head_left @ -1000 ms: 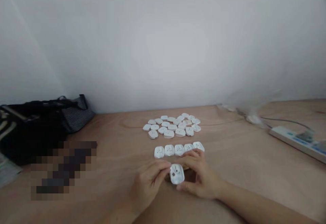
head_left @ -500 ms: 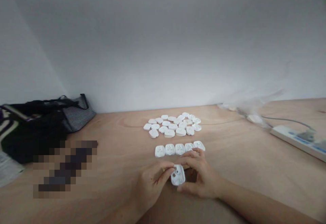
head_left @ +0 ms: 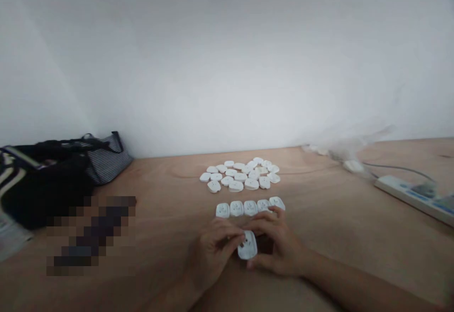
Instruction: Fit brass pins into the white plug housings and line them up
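Observation:
Both my hands meet low in the middle of a wooden table (head_left: 163,194). My left hand (head_left: 211,255) and my right hand (head_left: 275,248) pinch the same small white plastic socket cover (head_left: 247,246), held face up just above the wood. Its dark holes show. Just beyond my fingers lies a row of several like white covers (head_left: 248,207). Farther back sits a loose heap of several more white covers (head_left: 241,176).
A black and striped bag (head_left: 60,175) fills the left side by the wall. A blurred dark patch (head_left: 88,234) lies in front of it. A white power strip (head_left: 411,194) with cable and clear plastic wrap (head_left: 347,153) lies at the right.
The cover has tilted slightly and my fingers have closed tighter round it. The hands stay in the same spot.

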Action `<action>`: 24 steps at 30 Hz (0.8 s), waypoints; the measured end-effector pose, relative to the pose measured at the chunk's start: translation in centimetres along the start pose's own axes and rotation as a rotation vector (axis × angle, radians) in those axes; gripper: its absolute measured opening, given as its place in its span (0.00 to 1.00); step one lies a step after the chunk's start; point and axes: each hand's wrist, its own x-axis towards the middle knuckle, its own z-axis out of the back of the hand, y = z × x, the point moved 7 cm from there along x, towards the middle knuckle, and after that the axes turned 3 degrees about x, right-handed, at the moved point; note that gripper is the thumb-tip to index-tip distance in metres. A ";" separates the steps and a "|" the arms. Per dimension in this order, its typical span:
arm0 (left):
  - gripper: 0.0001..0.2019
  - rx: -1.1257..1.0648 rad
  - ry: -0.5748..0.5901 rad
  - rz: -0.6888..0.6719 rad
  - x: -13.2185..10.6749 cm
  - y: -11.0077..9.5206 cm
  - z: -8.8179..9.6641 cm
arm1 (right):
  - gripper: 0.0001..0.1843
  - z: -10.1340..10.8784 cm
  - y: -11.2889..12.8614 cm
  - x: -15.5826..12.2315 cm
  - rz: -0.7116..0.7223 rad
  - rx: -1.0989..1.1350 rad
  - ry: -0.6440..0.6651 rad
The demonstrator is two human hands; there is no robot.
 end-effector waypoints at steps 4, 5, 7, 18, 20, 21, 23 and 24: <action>0.06 0.066 0.003 -0.020 -0.1 0.0 0.4 | 0.28 0.1 0.0 0.0 0.007 -0.002 -0.013; 0.09 0.077 -0.002 -0.021 -0.2 0.0 0.6 | 0.28 0.2 0.0 0.0 0.007 0.002 -0.017; 0.21 0.071 0.025 -0.029 -0.2 0.0 0.6 | 0.28 0.3 -0.2 0.0 0.004 0.013 -0.026; 0.23 0.070 0.168 -0.029 0.2 0.8 -0.4 | 0.39 0.8 -1.2 -0.3 0.000 -0.059 -0.093; 0.22 0.101 0.137 -0.026 0.2 0.8 -0.1 | 0.36 1.5 -1.7 -0.4 -0.018 -0.127 -0.069; 0.21 0.113 0.123 -0.018 0.1 0.8 0.1 | 0.29 1.8 -1.9 -0.5 -0.033 -0.164 -0.038; 0.20 0.126 0.107 -0.002 0.0 0.8 0.3 | 0.16 2.6 -2.4 -0.7 -0.073 -0.223 -0.012; 0.20 0.130 0.103 0.004 0.0 0.8 0.3 | 0.13 2.9 -2.6 -0.7 -0.088 -0.246 0.006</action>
